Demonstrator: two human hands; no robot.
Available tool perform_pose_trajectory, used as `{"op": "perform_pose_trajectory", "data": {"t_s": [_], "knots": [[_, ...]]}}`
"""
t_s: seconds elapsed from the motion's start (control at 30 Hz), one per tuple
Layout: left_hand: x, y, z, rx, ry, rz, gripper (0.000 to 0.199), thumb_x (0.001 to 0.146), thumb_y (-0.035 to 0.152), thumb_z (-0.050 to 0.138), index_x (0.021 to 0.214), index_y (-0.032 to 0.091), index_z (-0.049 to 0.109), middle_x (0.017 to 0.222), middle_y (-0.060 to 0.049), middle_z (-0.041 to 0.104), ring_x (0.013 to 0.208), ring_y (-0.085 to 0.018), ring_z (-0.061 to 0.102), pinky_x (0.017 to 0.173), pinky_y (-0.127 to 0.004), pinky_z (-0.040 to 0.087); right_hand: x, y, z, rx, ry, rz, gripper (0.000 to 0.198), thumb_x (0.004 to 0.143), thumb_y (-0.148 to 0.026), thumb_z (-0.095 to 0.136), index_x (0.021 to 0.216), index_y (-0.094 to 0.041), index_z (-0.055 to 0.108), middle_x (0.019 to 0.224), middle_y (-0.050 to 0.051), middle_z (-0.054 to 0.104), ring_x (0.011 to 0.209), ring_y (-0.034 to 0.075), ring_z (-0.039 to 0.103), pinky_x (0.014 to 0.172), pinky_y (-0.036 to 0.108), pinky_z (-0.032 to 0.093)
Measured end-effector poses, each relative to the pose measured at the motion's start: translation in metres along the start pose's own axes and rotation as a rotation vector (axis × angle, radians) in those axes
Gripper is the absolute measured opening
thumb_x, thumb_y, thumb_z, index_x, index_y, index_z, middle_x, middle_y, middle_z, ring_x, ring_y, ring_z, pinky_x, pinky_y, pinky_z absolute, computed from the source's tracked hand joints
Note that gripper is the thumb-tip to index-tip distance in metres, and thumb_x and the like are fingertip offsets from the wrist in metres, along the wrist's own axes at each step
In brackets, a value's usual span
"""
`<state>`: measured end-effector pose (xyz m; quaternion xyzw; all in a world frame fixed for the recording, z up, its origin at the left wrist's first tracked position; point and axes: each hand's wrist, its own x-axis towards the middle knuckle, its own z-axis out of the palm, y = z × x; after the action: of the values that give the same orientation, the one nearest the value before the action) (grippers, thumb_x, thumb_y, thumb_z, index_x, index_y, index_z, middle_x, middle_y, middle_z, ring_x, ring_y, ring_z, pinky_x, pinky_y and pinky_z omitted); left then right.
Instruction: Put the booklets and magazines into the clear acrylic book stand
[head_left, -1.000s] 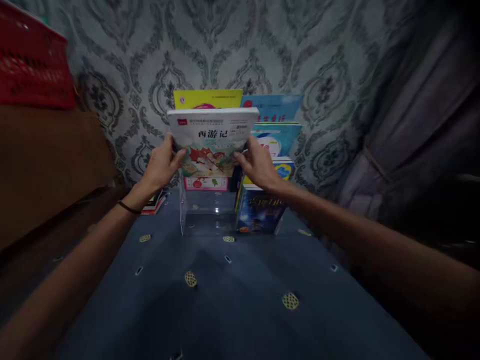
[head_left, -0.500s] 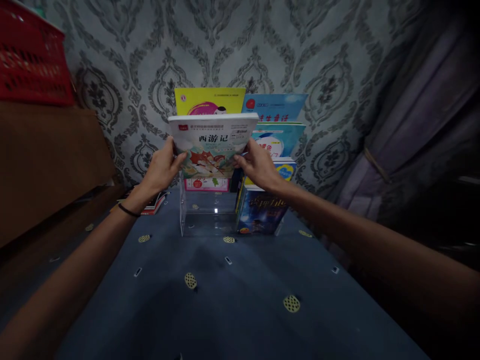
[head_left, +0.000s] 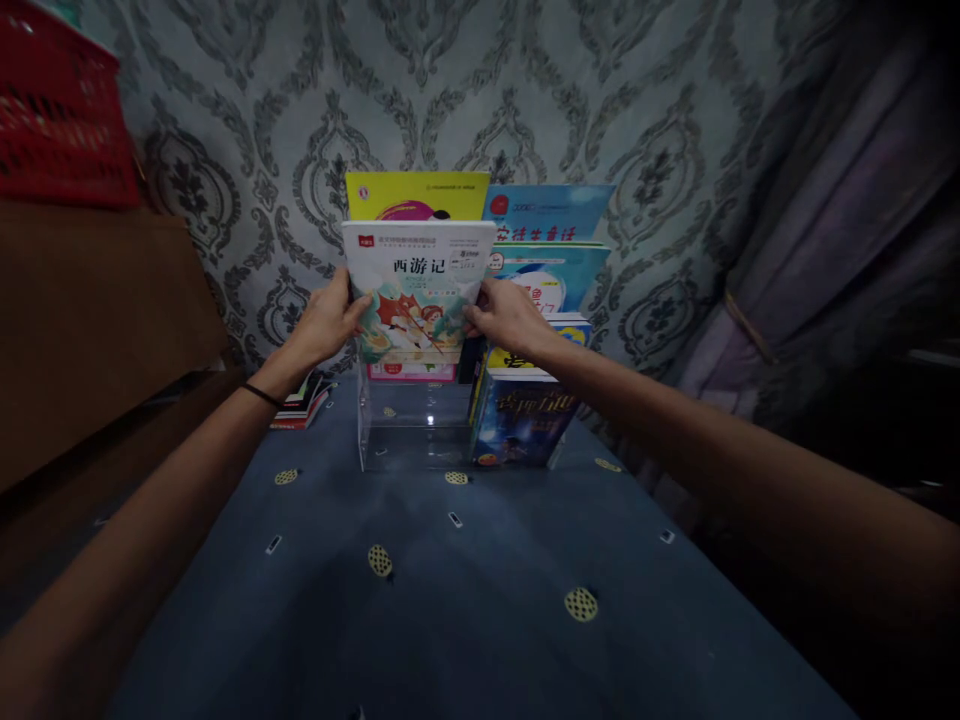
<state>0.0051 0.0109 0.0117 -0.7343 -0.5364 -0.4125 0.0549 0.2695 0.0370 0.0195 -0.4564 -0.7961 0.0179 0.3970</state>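
Wall: grey damask wallpaper [head_left: 525, 90] behind everything; a dark curtain [head_left: 840, 230] hangs at the right.
Surface: a blue cloth [head_left: 465, 600] with small yellow dots covers the table.
Rack: a clear stand [head_left: 409, 425] stands on the cloth against the wall, its front left slot bare.
Book: a white book [head_left: 420, 290] with a red-and-green cover picture, held upright, cover toward the camera, over the rack's left side.
Left hand: the left hand [head_left: 326, 322] grips the book's left edge, thumb on the cover.
Right hand: the right hand [head_left: 506, 315] grips the book's right edge, thumb on the cover.
Behind: a yellow book [head_left: 416, 193] stands just behind the held one; a pink one [head_left: 409, 372] shows below it.
Right side of rack: light-blue books [head_left: 551, 225] in stepped rows, a dark-blue book [head_left: 521, 425] at the front.
Left: a small pile of books [head_left: 300, 405] lies near the wall; a red basket [head_left: 56, 110] sits on a brown cabinet [head_left: 97, 320].
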Motion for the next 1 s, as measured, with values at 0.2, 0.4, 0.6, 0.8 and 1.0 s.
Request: {"op": "perform_pose_trajectory", "data": {"t_s": [0.2, 0.4, 0.6, 0.8, 1.0], "knots": [[0.004, -0.006, 0.003, 0.012, -0.057, -0.005, 0.023, 0.095, 0.029, 0.048, 0.115, 0.017, 0.051, 0.087, -0.004, 0.069, 0.069, -0.023, 0.072, 0.082, -0.040, 0.059, -0.003, -0.010, -0.004, -0.032, -0.030, 0.081, 0.014, 0.086, -0.011, 0.057, 0.092, -0.016, 0.068, 0.082, 0.009, 0.076, 0.084, 0.029, 0.075, 0.081, 0.043, 0.061], [0.004, -0.016, 0.006, 0.122, -0.059, -0.007, 0.027, 0.095, 0.029, 0.048, 0.118, 0.014, 0.052, 0.096, -0.011, 0.071, 0.098, -0.032, 0.072, 0.095, -0.046, 0.054, -0.008, -0.009, 0.002, -0.038, -0.076, 0.125, 0.020, 0.089, -0.015, 0.059, 0.106, -0.013, 0.070, 0.082, 0.009, 0.077, 0.079, 0.026, 0.076, 0.071, 0.036, 0.063], [-0.002, -0.013, 0.009, 0.233, -0.102, -0.038, 0.024, 0.101, 0.030, 0.042, 0.119, 0.016, 0.051, 0.101, -0.012, 0.074, 0.099, -0.029, 0.073, 0.089, -0.040, 0.055, -0.017, -0.010, 0.001, -0.090, -0.064, 0.104, 0.017, 0.090, -0.014, 0.059, 0.104, -0.015, 0.066, 0.083, 0.010, 0.078, 0.084, 0.028, 0.076, 0.072, 0.036, 0.060], [-0.007, 0.000, 0.010, 0.327, -0.102, -0.075, 0.024, 0.103, 0.029, 0.039, 0.121, 0.016, 0.051, 0.110, -0.019, 0.074, 0.106, -0.033, 0.072, 0.085, -0.038, 0.053, -0.020, -0.014, -0.005, -0.103, 0.044, -0.003, 0.041, 0.089, -0.016, 0.053, 0.130, -0.016, 0.053, 0.085, 0.008, 0.076, 0.078, 0.026, 0.074, 0.069, 0.035, 0.057], [-0.009, 0.007, 0.007, 0.349, -0.122, -0.112, 0.027, 0.105, 0.031, 0.038, 0.124, 0.016, 0.051, 0.115, -0.019, 0.073, 0.108, -0.033, 0.072, 0.086, -0.039, 0.053, -0.013, -0.021, -0.006, -0.316, 0.110, -0.103, 0.063, 0.087, -0.017, 0.050, 0.149, -0.015, 0.041, 0.098, 0.012, 0.076, 0.081, 0.030, 0.071, 0.074, 0.040, 0.054]]}}
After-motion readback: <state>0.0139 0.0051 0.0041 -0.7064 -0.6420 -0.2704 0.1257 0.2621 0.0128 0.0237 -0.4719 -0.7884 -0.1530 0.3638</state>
